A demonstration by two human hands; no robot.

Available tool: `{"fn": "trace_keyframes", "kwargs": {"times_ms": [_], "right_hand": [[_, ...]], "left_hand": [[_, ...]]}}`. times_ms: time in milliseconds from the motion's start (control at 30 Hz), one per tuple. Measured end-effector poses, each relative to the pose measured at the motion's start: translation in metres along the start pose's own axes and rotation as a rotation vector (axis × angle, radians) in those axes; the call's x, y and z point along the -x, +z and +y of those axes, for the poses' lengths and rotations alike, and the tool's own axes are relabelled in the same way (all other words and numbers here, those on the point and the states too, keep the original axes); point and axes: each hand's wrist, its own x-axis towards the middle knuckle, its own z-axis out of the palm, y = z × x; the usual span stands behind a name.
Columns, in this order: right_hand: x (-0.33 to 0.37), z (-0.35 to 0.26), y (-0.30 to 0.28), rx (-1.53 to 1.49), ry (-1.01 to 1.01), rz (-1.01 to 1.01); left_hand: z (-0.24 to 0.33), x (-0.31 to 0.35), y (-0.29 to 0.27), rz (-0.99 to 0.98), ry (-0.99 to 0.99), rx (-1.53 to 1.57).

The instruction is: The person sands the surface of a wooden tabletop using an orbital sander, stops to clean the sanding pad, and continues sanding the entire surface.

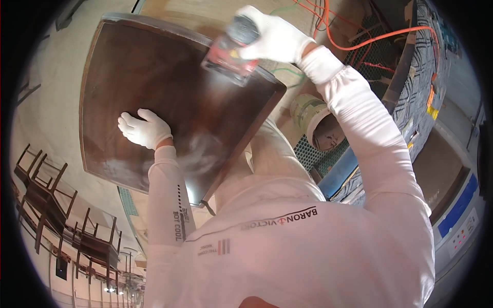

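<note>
A dark brown wooden panel (pixel 138 77) with curved edges and pale dusty patches lies tilted in front of me, over my legs. My right hand (pixel 277 37), in a white glove, grips a red power sander (pixel 226 60) with a dark round top. The sander is at the panel's far right edge and blurred by motion; its underside is hidden. My left hand (pixel 146 129), also gloved in white, rests flat on the panel's surface near its left middle, fingers stretched out and holding nothing.
An orange hose (pixel 370 42) runs across the far right. A stained bucket (pixel 321 123) lies tipped on its side beside green mesh (pixel 328 163). Patterned padding (pixel 418 97) and a machine with a lit panel (pixel 462 233) stand right. Dark wooden chairs (pixel 43 197) stand left.
</note>
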Motion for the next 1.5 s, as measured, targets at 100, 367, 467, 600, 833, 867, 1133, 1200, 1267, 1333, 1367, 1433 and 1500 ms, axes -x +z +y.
{"fn": "trace_keyframes", "kwargs": {"times_ms": [100,367,467,600,833,867,1133,1200,1267,1333,1367,1433,1500], "right_hand": [[0.009,0.001,0.006,0.019,-0.048,0.043],[0.155,0.053,0.018,0.073,0.265,0.136],[0.175,0.049,0.022,0.055,0.353,0.163],[0.173,0.044,0.032,-0.057,0.321,0.262],[0.173,0.035,0.045,0.053,0.396,0.214],[0.184,0.040,0.047,0.050,0.430,0.200],[0.218,0.025,0.122,-0.356,0.515,0.803],[0.209,0.021,0.168,-0.473,0.546,0.837],[0.215,0.003,0.205,-0.348,0.501,0.833],[0.216,0.000,0.220,-0.356,0.472,0.878],[0.213,-0.002,0.211,-0.362,0.516,0.892],[0.197,-0.001,0.177,-0.395,0.585,0.919],[0.186,0.024,0.145,-0.417,0.590,0.897]], "left_hand": [[-0.005,0.000,0.005,0.024,-0.001,0.005],[-0.005,-0.001,0.009,0.029,0.002,-0.017],[-0.005,-0.004,0.005,-0.024,-0.031,-0.007],[-0.006,0.011,-0.007,-0.089,0.059,0.014],[-0.028,0.067,-0.031,-0.234,0.169,0.036],[-0.029,0.067,-0.031,-0.236,0.164,0.038],[-0.018,0.065,-0.034,-0.295,0.124,0.072],[-0.024,0.063,-0.032,-0.292,0.134,0.065],[-0.033,0.068,-0.034,-0.302,0.168,0.068],[-0.034,0.072,-0.035,-0.312,0.189,0.082],[-0.035,0.075,-0.036,-0.316,0.198,0.085],[-0.038,0.078,-0.038,-0.306,0.228,0.087],[-0.038,0.084,-0.040,-0.292,0.271,0.097]]}}
